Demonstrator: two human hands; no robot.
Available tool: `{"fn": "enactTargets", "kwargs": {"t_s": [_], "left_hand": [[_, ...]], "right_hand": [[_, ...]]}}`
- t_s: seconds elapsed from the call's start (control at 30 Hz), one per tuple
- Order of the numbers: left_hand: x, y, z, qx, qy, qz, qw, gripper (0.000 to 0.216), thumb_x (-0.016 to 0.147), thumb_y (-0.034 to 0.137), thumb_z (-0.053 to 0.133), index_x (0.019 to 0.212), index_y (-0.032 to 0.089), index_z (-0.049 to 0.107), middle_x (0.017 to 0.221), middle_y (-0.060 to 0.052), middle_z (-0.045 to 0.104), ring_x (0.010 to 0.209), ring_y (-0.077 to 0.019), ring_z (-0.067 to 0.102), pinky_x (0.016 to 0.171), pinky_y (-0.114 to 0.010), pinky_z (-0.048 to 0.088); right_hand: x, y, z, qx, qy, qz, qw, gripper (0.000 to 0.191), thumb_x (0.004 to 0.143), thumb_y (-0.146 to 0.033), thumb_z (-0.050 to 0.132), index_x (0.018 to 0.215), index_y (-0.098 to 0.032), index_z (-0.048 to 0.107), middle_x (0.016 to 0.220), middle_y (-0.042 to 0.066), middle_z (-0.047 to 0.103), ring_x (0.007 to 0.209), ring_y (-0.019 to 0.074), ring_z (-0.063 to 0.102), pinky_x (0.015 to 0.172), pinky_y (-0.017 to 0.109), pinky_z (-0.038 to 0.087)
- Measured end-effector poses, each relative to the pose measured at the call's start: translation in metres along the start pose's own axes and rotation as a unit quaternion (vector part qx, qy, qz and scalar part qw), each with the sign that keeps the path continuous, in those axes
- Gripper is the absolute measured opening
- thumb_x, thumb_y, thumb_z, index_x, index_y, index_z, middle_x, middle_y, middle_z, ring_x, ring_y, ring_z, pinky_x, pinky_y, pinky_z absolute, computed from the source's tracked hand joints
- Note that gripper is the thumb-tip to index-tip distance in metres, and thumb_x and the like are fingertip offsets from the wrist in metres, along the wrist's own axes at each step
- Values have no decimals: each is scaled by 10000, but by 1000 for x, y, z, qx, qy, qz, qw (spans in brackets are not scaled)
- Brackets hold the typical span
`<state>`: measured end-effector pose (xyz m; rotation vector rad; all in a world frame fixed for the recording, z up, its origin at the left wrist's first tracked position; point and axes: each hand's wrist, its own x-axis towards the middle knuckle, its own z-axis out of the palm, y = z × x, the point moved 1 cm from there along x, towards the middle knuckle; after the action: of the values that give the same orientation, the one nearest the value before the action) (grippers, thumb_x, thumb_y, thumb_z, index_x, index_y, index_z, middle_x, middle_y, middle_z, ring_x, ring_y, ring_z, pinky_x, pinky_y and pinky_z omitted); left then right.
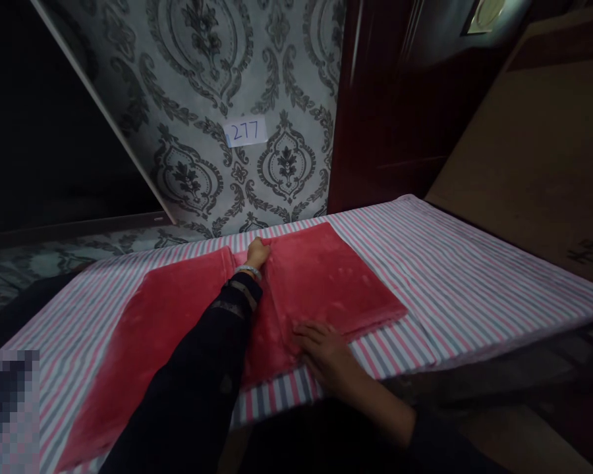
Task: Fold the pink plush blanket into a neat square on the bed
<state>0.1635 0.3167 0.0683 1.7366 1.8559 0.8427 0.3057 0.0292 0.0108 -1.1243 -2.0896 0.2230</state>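
Note:
A red plush cloth (326, 283) lies spread on a table covered by a pink, grey and white striped sheet (454, 276). A fold line runs down the cloth's middle. My left hand (257, 253), in a dark sleeve with a bracelet at the wrist, reaches to the cloth's far edge and is closed in a pinch on the fabric at the fold. My right hand (326, 352) rests at the near edge of the cloth, fingers stretched out flat and pressing on it.
Patterned grey wallpaper (202, 99) with a paper label reading 277 (246, 131) rises behind the table. A dark red door (390, 105) stands at the right, next to a brown panel (538, 151). The table's near edge drops off in front of me.

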Motion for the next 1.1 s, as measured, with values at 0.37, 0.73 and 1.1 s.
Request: {"fn": "enactTargets", "kwargs": {"t_s": [0.37, 0.73, 1.1], "left_hand": [[-52, 36, 24, 256, -32, 167, 952, 693, 974, 465, 476, 1568, 123, 374, 1665, -202, 293, 1566, -382, 171, 1252, -587, 155], [-55, 10, 45, 295, -42, 157, 942, 744, 979, 566, 405, 1576, 124, 372, 1646, -212, 331, 1554, -382, 215, 1239, -584, 184], [-53, 5, 43, 234, -19, 172, 957, 582, 991, 312, 364, 1523, 84, 426, 1590, -208, 427, 1508, -340, 316, 1240, -569, 210]], "right_hand": [[126, 115, -85, -219, -46, 167, 960, 593, 1051, -460, 405, 1557, -153, 445, 1596, 157, 414, 1485, 324, 361, 1181, 509, 350], [98, 178, -41, -292, -73, 229, 926, 632, 1060, -540, 279, 1579, -205, 412, 1644, 108, 339, 1526, 305, 276, 1193, 542, 297], [101, 188, -55, -281, -161, 285, 902, 642, 1048, -482, 281, 1626, -201, 302, 1671, 125, 268, 1546, 304, 226, 1184, 576, 314]]}}
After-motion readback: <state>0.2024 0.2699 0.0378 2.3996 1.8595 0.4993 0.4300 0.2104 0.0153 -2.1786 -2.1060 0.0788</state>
